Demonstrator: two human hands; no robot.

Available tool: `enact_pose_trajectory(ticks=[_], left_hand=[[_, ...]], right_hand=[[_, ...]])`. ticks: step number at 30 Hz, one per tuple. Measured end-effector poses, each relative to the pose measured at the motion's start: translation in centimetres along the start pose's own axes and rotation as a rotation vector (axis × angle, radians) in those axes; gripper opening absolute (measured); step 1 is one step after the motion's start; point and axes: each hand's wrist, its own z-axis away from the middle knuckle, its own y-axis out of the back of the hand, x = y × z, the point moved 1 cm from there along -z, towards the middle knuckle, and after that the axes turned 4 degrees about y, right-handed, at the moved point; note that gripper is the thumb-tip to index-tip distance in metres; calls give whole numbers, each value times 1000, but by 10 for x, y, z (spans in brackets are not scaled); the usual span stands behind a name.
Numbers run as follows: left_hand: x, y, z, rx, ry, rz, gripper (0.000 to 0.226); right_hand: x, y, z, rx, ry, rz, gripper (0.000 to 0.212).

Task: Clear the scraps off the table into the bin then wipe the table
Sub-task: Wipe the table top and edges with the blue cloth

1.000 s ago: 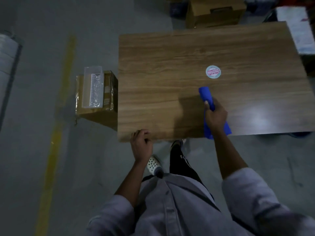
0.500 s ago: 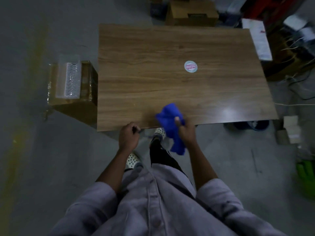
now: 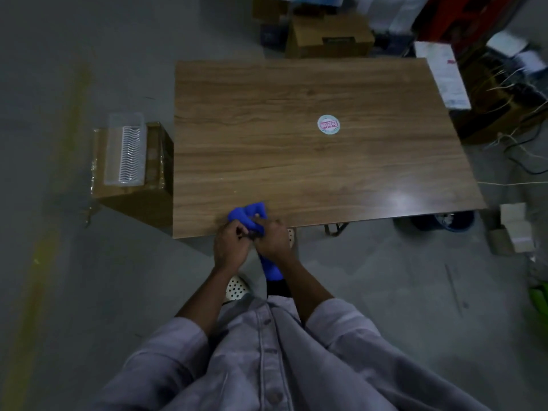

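1. One table (image 3: 296, 149), wood-grained, is viewed from above. One round sticker (image 3: 328, 124) is stuck on its top, right of centre.
2. One blue cloth (image 3: 248, 215) is held bunched at the near edge of the table, partly over the top. One end is left hanging below the right wrist.
3. One left hand (image 3: 232, 247): the fingers are curled and the cloth is gripped at its left side.
4. One right hand (image 3: 271, 241): the fingers are curled round the cloth, and the left hand is touched.
5. One cardboard box (image 3: 155, 176) is stood on the floor just beside the table's left edge. One clear plastic tray (image 3: 126, 149) is laid on top of it.
6. One second box (image 3: 329, 37) is placed beyond the far edge.
7. One white printed sheet (image 3: 444, 75) is seen by the far right corner.
8. One white dotted shoe (image 3: 237, 287) is partly seen below the left forearm.
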Motion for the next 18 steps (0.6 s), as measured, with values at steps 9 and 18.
enact_pose_trajectory(ticks=[9, 18], left_hand=[[-4, 21, -28, 108, 169, 232, 34], [-14, 23, -41, 16, 345, 347, 31]], right_hand=[[15, 108, -35, 389, -280, -277, 37], [30, 58, -59, 122, -209, 359, 52]])
